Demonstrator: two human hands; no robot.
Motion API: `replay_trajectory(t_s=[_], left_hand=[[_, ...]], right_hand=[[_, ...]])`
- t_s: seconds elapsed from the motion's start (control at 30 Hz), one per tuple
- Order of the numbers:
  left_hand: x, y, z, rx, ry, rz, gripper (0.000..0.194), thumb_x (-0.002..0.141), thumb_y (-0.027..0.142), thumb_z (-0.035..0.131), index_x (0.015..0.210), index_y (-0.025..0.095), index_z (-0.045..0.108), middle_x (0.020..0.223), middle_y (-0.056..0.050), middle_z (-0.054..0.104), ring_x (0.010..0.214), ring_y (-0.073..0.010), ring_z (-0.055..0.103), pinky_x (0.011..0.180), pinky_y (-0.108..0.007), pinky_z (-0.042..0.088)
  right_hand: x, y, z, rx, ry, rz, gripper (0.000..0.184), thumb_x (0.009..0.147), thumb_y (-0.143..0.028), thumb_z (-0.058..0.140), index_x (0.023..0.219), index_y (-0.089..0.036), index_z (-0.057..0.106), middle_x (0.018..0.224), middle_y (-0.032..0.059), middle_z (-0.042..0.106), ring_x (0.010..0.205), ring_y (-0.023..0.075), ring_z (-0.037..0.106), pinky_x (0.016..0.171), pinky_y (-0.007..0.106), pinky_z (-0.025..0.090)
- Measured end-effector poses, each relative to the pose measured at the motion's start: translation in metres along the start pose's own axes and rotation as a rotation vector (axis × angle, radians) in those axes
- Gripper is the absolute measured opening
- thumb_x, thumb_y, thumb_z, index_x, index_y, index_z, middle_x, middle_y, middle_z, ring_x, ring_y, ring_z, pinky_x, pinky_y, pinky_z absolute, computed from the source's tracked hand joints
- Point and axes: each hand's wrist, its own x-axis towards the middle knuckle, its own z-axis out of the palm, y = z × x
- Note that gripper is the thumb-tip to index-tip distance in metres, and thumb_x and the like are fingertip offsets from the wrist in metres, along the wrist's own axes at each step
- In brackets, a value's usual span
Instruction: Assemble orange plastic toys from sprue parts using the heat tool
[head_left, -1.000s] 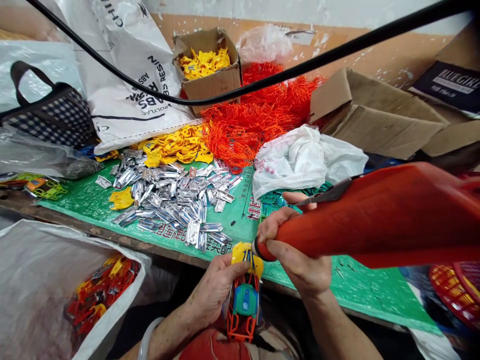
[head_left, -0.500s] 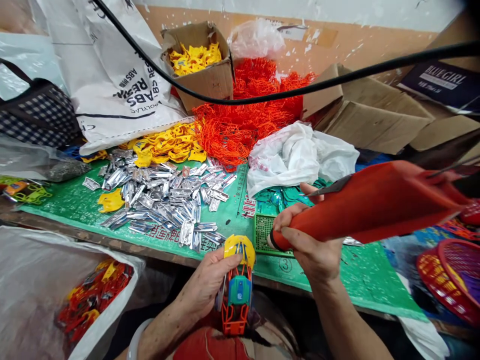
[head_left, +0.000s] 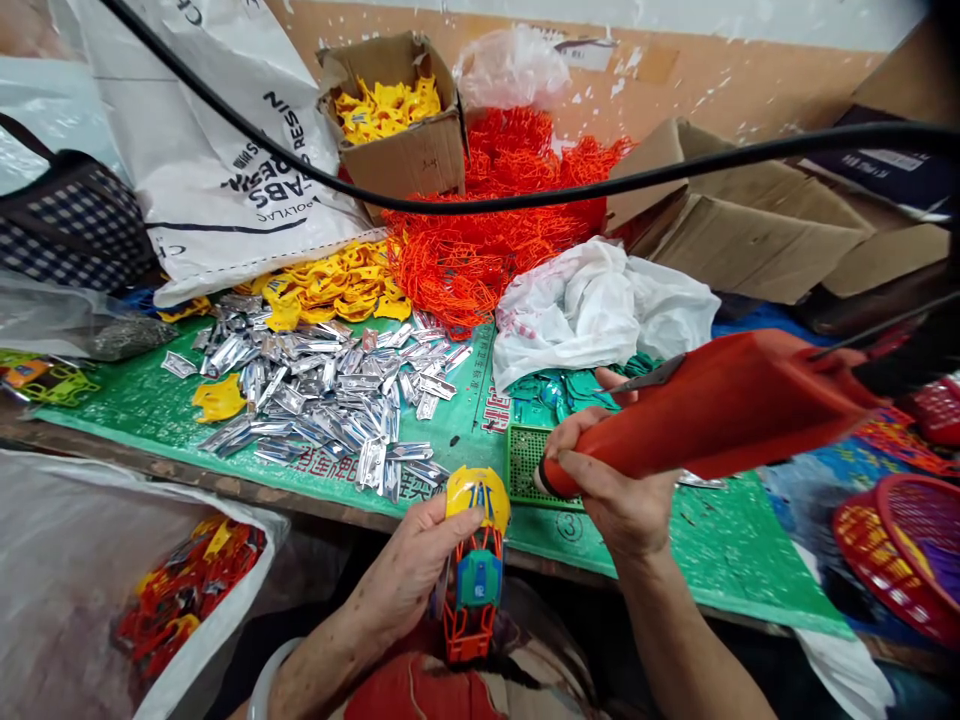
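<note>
My left hand (head_left: 409,565) is closed around a toy car body (head_left: 480,578) with a yellow front, a green-blue middle and an orange frame. Its thumb lies across the yellow part. In my right hand (head_left: 619,485) is a red electric screwdriver (head_left: 697,410), fingers wrapped near its nose and one finger raised along its top. The tool's tip is over a small green perforated tray (head_left: 525,460), apart from the toy; whether it touches the tray I cannot tell. Silver metal-looking pieces (head_left: 330,390) lie in a heap beyond my left hand.
Yellow parts (head_left: 337,285), orange-red frames (head_left: 457,260) and teal parts (head_left: 559,392) are piled behind. A white plastic bag (head_left: 600,305) lies near cardboard boxes (head_left: 750,230). A black cable (head_left: 525,200) hangs across. An open sack (head_left: 90,570) stands at left, a red basket (head_left: 862,540) at right.
The screwdriver has moved right, off the yellow front of the toy, to the green tray. The left hand keeps its hold on the toy. The view has shifted slightly.
</note>
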Motion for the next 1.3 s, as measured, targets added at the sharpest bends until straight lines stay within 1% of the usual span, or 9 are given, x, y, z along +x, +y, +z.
replay_trajectory(t_s=[0.13, 0.33, 0.43, 0.57, 0.63, 0.77, 0.87, 1.07, 1.3], left_hand=[[0.0, 0.0, 0.002, -0.024, -0.012, -0.011, 0.03, 0.073, 0.039, 0.08, 0.085, 0.013, 0.072, 0.071, -0.001, 0.068, 0.06, -0.0104, 0.055, 0.057, -0.02, 0.045], [0.0, 0.001, 0.004, -0.033, 0.008, -0.029, 0.032, 0.069, 0.041, 0.083, 0.081, 0.013, 0.071, 0.067, -0.001, 0.068, 0.057, -0.0101, 0.054, 0.055, -0.02, 0.045], [0.001, 0.0, 0.003, -0.025, 0.01, -0.03, 0.032, 0.07, 0.041, 0.081, 0.083, 0.013, 0.071, 0.069, -0.002, 0.069, 0.059, -0.0104, 0.055, 0.056, -0.02, 0.046], [0.002, -0.003, -0.001, -0.033, 0.003, -0.02, 0.032, 0.072, 0.04, 0.081, 0.086, 0.012, 0.072, 0.073, -0.004, 0.071, 0.061, -0.0111, 0.058, 0.058, -0.021, 0.048], [0.003, -0.004, -0.003, -0.044, 0.011, -0.025, 0.032, 0.072, 0.039, 0.081, 0.086, 0.012, 0.072, 0.074, -0.004, 0.071, 0.06, -0.0113, 0.059, 0.058, -0.021, 0.049], [0.005, -0.006, -0.004, -0.073, 0.014, -0.042, 0.035, 0.069, 0.04, 0.084, 0.087, 0.012, 0.074, 0.073, -0.005, 0.072, 0.058, -0.0114, 0.06, 0.055, -0.022, 0.049], [0.005, -0.007, -0.002, -0.097, 0.016, -0.053, 0.037, 0.065, 0.04, 0.086, 0.085, 0.012, 0.074, 0.07, -0.004, 0.071, 0.056, -0.0108, 0.059, 0.052, -0.02, 0.048], [0.006, -0.008, -0.001, -0.125, 0.046, -0.089, 0.034, 0.065, 0.037, 0.087, 0.082, 0.012, 0.073, 0.064, -0.001, 0.069, 0.047, -0.0084, 0.055, 0.049, -0.02, 0.047], [0.005, -0.006, 0.0, -0.161, 0.028, -0.1, 0.03, 0.067, 0.036, 0.086, 0.081, 0.012, 0.072, 0.065, -0.003, 0.07, 0.048, -0.0096, 0.058, 0.048, -0.02, 0.047]], right_hand=[[0.001, 0.003, 0.0, -0.017, 0.004, -0.03, 0.024, 0.068, -0.018, 0.074, 0.09, -0.023, 0.063, 0.068, -0.003, 0.062, 0.061, 0.0173, 0.061, 0.062, 0.039, 0.054], [0.0, 0.003, 0.003, -0.027, 0.024, -0.033, 0.022, 0.068, -0.017, 0.073, 0.086, -0.023, 0.062, 0.068, -0.0029, 0.062, 0.061, 0.0174, 0.061, 0.061, 0.038, 0.054], [0.001, 0.0, 0.004, -0.018, 0.026, -0.024, 0.029, 0.068, -0.017, 0.074, 0.095, -0.023, 0.063, 0.069, -0.0031, 0.063, 0.062, 0.0179, 0.062, 0.061, 0.038, 0.054], [0.004, -0.013, 0.004, 0.074, 0.02, 0.018, 0.059, 0.068, -0.015, 0.074, 0.122, -0.029, 0.056, 0.07, -0.0059, 0.065, 0.061, 0.0162, 0.06, 0.064, 0.036, 0.053], [0.004, -0.024, 0.005, 0.168, 0.006, 0.027, 0.065, 0.068, -0.014, 0.074, 0.126, -0.032, 0.054, 0.07, -0.0063, 0.065, 0.061, 0.0151, 0.06, 0.064, 0.033, 0.053], [0.0, -0.043, 0.008, 0.342, -0.057, 0.018, 0.058, 0.07, -0.015, 0.075, 0.121, -0.033, 0.058, 0.07, -0.0054, 0.065, 0.063, 0.0142, 0.06, 0.066, 0.032, 0.054], [-0.005, -0.049, 0.011, 0.388, -0.127, 0.014, 0.059, 0.073, -0.02, 0.078, 0.125, -0.035, 0.056, 0.073, -0.0045, 0.066, 0.064, 0.0144, 0.062, 0.069, 0.033, 0.055], [-0.011, -0.046, 0.016, 0.377, -0.16, 0.046, 0.063, 0.073, -0.023, 0.081, 0.128, -0.037, 0.055, 0.074, -0.0035, 0.065, 0.065, 0.0162, 0.063, 0.068, 0.035, 0.055], [-0.012, -0.04, 0.02, 0.371, -0.178, 0.019, 0.062, 0.075, -0.022, 0.079, 0.129, -0.036, 0.052, 0.074, -0.0046, 0.064, 0.065, 0.0146, 0.062, 0.069, 0.033, 0.053]])
